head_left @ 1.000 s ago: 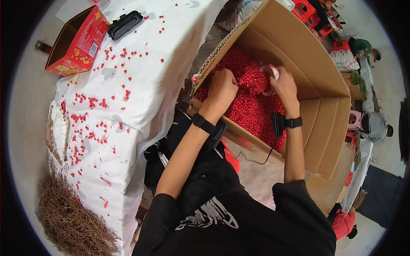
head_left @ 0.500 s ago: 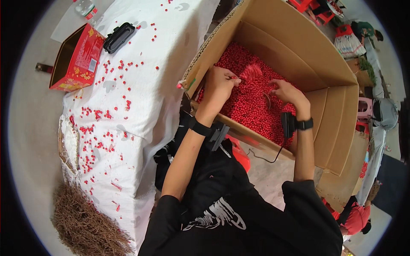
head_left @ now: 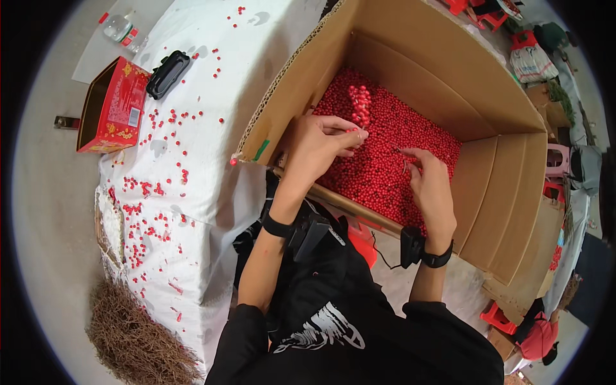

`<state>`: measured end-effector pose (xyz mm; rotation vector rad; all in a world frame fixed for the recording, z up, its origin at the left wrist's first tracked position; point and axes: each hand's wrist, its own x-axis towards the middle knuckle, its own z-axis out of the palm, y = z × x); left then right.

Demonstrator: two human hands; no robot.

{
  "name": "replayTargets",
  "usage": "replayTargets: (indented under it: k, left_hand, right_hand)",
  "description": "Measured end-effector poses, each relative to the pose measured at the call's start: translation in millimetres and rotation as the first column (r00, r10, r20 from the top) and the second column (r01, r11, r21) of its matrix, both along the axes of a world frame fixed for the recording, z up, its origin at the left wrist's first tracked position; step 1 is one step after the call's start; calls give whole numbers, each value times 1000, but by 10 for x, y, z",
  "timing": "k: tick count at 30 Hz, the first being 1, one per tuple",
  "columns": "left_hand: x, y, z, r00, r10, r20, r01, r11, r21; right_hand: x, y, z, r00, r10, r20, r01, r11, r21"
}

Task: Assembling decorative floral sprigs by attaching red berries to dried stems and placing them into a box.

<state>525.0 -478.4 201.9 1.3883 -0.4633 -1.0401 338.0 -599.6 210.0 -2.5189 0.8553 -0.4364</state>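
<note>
A large cardboard box (head_left: 410,29) stands in front of me, holding a deep bed of loose red berries (head_left: 378,183). My left hand (head_left: 321,144) is over its near left part, thumb and fingertips pinched on the lower end of a berry sprig (head_left: 360,106). That sprig points away from me, its red berries clustered along it. To the right, my right hand (head_left: 430,186) hovers over the berries with fingers curved and thumb and forefinger apart. A thin dark strand shows beside its thumb; whether it touches the hand is unclear.
On the left, a white-covered table (head_left: 212,160) carries scattered berries, a red gift box (head_left: 122,109) and a black tray-like case (head_left: 168,74). A pile of bare brown twigs (head_left: 138,333) lies at lower left. A plastic bottle (head_left: 120,29) stands beyond. Stools and other people are at far right.
My left hand has come nearer, and the sprig now stands out clearly from its fingertips. The right hand has moved left and nearer to me, closer to the left hand. The whole view has shifted slightly.
</note>
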Motion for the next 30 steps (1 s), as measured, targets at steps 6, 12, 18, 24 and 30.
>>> replayTargets:
  k: [6,12,18,24,30]
  left_hand:
    - [-80,32,97,1000,21,13,-20,998,-62]
    - [-173,-4,193,981,38,-189,-65,988,-139]
    - [-246,-33,245,952,32,-304,-66,993,-103]
    - [-241,-10,185,936,48,-348,-102,985,-139]
    - [-216,13,129,925,76,-371,-144,977,-160]
  right_hand:
    - [106,55,-100,993,49,110,-36,992,-118]
    - [244,229,316,957,-288,32,121,498,859]
    - [214,166,212,895,-356,268,-90,444,892]
    - [241,156,180,872,-359,331,-131,481,867]
    - [245,157,184,920,-123,372,-64,890,452]
